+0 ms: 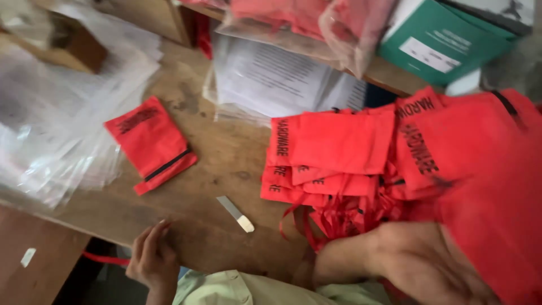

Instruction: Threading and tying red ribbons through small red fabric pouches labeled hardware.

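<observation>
My left hand point(151, 257) sits at the near edge of the wooden table point(214, 152), fingers pinched together on a thin red cord point(104, 260) that trails off to the left. My right hand point(420, 265) is blurred at the bottom right, its fingers hidden under a large red fabric pouch point(491, 186) that it grips. A pile of red pouches with black lettering point(330, 152) and loose red drawstrings lies just left of that hand. One red pouch with a black band point(151, 141) lies alone at mid-left.
Clear plastic bags point(56, 124) are heaped on the left. Printed sheets in plastic point(276, 73) lie at the back, beside a green box point(440, 39) and bags of red items point(305, 17). A small white strip point(235, 213) lies near the front edge.
</observation>
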